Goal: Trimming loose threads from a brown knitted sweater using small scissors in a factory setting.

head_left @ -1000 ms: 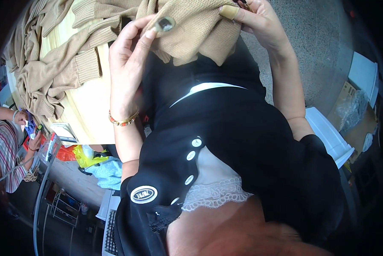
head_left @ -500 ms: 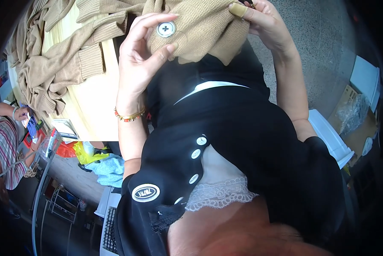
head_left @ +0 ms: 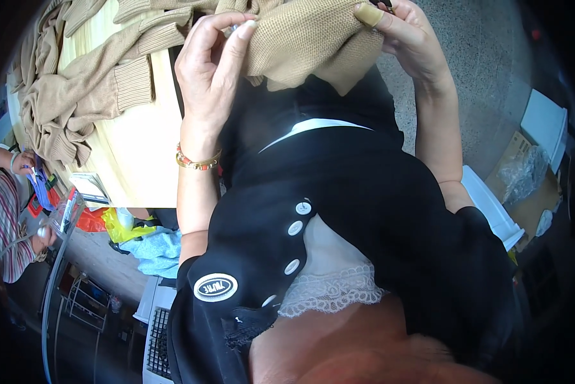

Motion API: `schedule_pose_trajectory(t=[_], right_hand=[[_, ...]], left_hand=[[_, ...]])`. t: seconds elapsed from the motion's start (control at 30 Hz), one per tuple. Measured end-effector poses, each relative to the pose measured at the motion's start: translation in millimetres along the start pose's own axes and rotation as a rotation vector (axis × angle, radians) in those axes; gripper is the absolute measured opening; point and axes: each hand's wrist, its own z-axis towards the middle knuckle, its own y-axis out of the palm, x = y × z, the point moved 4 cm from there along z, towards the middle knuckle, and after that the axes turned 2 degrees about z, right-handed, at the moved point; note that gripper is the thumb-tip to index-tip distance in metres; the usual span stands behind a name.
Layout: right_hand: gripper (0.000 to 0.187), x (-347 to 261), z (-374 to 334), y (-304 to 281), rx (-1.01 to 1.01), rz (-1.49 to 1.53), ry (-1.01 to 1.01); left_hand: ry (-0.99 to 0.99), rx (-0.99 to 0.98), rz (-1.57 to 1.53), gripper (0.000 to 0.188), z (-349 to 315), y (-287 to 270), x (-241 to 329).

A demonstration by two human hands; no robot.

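A tan knitted garment (head_left: 307,48) is stretched between my two hands at the top of the view. My left hand (head_left: 210,64) pinches its left edge between thumb and fingers, and only a sliver of a button shows behind the thumb. My right hand (head_left: 412,45) is closed on the garment's upper right part, its thumb wrapped in a yellowish-tan covering. Beside that thumb, a small dark object (head_left: 383,5) pokes out at the upper edge; its kind is unclear. The garment's lower corner hangs free over my black-clothed lap.
More tan knitwear (head_left: 86,89) is heaped across the pale wooden table (head_left: 137,150) on the left. Another person (head_left: 9,211) in stripes works beyond it. Below lie a yellow bag (head_left: 126,224), blue cloth (head_left: 153,251) and a keyboard (head_left: 158,342). White bins (head_left: 492,205) and cardboard stand right.
My left thumb has moved up and closed against the fingers, covering the button that showed plainly before. The right hand keeps its hold, shifted slightly right.
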Motion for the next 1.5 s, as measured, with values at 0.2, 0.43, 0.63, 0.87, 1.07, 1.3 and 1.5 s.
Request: schedule_pose_trajectory(t=[0.2, 0.43, 0.63, 0.87, 1.07, 1.3, 1.5], right_hand=[[0.016, 9.9, 9.5, -3.6, -0.255, 0.048, -0.279], [0.019, 18.5, 12.4, -6.2, -0.048, -0.246, -0.116], [0.038, -32.6, -8.9, 35.8, 0.154, -0.892, -0.614], [0.034, -8.8, 14.0, 64.6, -0.165, -0.755, -0.895], [0.03, 1.1, 16.3, 60.7, -0.211, -0.82, -0.896], [0.028, 3.0, 17.9, 62.1, -0.248, -0.886, -0.894], [0.026, -10.7, 14.0, 69.7, -0.231, -1.004, -0.605]], left_hand=[[-0.067, 0.105, -0.11, 0.012, -6.0, 1.2, -5.0], [-0.079, 0.028, -0.123, 0.016, -9.8, -0.2, -21.8], [-0.106, -0.018, -0.143, 0.016, -8.5, 7.0, -22.6], [-0.03, -0.021, -0.025, 0.018, -12.3, 6.3, -24.8], [-0.105, -0.048, -0.059, 0.018, -16.7, 4.3, -30.0], [0.017, 0.053, -0.047, 0.018, -16.5, 0.6, -34.1], [-0.097, 0.132, -0.183, 0.016, -21.9, 0.9, -45.5]])
